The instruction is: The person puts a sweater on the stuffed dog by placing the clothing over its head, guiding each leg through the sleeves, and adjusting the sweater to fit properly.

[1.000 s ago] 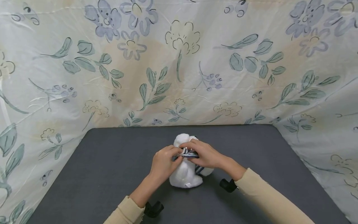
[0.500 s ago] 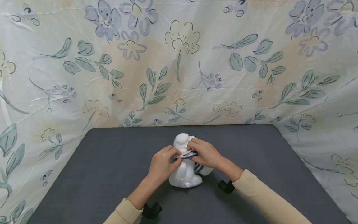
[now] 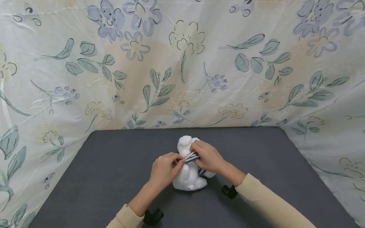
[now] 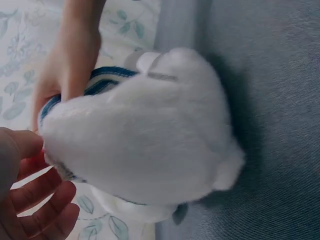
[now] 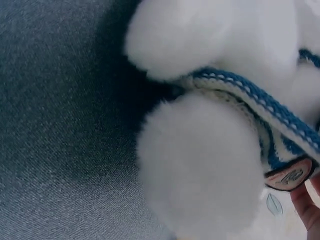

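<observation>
A white plush toy [image 3: 186, 179] sits upright on the table, its back mostly towards the head camera. Round its neck runs a blue-and-white knitted scarf [image 3: 191, 157]. My left hand [image 3: 163, 169] pinches the scarf at the left side of the neck between thumb and index finger; its other fingers [image 4: 62, 197] are loosely bent in the left wrist view. With curled fingers my right hand [image 3: 209, 156] grips the scarf at the right side. The right wrist view shows the striped scarf [image 5: 250, 92], an oval patch [image 5: 290, 175] on it and a round white fluffy part [image 5: 200, 165] below.
The dark grey table [image 3: 114, 164] extends around the toy. Behind it and at the sides hangs a floral curtain [image 3: 182, 95]. Black wrist mounts [image 3: 154, 218] sit under both forearms, near the beige sleeves [image 3: 273, 202].
My right hand has shifted from over the scarf's middle to the right side, and the scarf shows as a slanting band between the hands. My left hand has dropped slightly. The toy stays put.
</observation>
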A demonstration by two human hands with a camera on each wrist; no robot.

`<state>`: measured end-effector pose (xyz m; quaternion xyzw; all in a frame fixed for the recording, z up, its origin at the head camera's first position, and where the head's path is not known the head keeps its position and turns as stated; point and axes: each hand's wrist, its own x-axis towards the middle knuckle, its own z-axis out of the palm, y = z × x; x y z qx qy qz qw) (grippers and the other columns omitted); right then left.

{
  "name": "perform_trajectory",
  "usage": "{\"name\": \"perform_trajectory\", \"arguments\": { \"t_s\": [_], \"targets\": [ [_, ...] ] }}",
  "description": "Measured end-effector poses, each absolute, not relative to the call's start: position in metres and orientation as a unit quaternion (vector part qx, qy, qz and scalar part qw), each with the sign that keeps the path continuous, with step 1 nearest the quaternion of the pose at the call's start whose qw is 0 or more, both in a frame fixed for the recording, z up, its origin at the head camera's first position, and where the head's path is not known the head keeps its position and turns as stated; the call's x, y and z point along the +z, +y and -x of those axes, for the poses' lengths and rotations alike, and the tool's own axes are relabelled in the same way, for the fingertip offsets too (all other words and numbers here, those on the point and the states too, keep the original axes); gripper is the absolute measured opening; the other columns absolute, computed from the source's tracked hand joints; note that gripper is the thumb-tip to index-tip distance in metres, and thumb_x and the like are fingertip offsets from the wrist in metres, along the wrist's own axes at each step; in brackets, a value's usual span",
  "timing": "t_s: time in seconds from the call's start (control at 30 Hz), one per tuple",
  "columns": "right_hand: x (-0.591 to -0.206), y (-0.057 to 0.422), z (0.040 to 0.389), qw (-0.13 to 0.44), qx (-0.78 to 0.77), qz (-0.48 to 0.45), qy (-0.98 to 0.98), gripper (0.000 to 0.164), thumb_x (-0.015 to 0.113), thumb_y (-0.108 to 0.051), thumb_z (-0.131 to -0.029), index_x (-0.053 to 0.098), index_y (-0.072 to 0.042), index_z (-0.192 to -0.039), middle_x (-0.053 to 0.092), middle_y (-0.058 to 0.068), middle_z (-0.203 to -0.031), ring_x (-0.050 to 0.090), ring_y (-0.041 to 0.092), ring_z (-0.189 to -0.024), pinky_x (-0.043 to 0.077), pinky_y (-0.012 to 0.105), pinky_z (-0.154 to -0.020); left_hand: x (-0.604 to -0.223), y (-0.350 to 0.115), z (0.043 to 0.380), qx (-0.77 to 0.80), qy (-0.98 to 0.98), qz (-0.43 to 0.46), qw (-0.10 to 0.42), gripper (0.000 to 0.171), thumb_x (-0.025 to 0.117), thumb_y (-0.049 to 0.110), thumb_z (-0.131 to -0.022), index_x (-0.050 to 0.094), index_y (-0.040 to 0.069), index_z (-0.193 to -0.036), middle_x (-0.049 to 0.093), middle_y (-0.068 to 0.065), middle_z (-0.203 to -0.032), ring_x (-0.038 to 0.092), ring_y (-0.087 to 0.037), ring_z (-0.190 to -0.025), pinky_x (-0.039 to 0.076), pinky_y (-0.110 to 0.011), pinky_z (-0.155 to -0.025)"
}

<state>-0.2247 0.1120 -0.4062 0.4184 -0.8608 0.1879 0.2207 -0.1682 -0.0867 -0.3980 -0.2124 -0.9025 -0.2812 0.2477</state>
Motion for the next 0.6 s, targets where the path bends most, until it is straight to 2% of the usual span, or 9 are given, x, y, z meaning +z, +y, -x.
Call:
{"name": "perform_trajectory", "arguments": {
  "t_s": [0.17, 0.4, 0.6],
  "targets": [
    [-0.408, 0.114, 0.226, 0.188, 0.222, -0.414, -0.862, 0.028, 0.073, -0.006, -0.075, 0.053, -0.015, -0.092, 0.050, -0.007, -0.086, 0.043, 0.006, -0.074, 0.040, 0.021, -0.065, -0.390, -0.087, 0.173, -0.270, -0.909, 0.198, 0.249, 0.004, 0.072, 0.022, -0.079, 0.069, 0.021, -0.076, 0.062, 0.011, -0.067, 0.056, -0.005, -0.060, 0.040, -0.019, -0.050],
    [-0.408, 0.115, 0.224, 0.187, 0.224, -0.422, -0.858, 0.030, 0.072, -0.008, -0.075, 0.055, -0.015, -0.100, 0.052, -0.005, -0.092, 0.046, 0.006, -0.074, 0.043, 0.022, -0.065, -0.376, -0.082, 0.180, -0.262, -0.901, 0.210, 0.274, 0.009, 0.075, 0.014, -0.076, 0.069, 0.019, -0.080, 0.063, 0.006, -0.073, 0.059, -0.009, -0.064, 0.043, -0.021, -0.052],
    [-0.407, 0.114, 0.222, 0.180, 0.220, -0.414, -0.865, 0.032, 0.072, -0.009, -0.076, 0.057, -0.017, -0.104, 0.052, -0.005, -0.092, 0.047, 0.006, -0.074, 0.043, 0.021, -0.064, -0.372, -0.074, 0.183, -0.267, -0.917, 0.206, 0.214, 0.012, 0.072, 0.013, -0.077, 0.069, 0.017, -0.088, 0.062, 0.003, -0.080, 0.060, -0.007, -0.062, 0.039, -0.016, -0.048]
  ]
}}
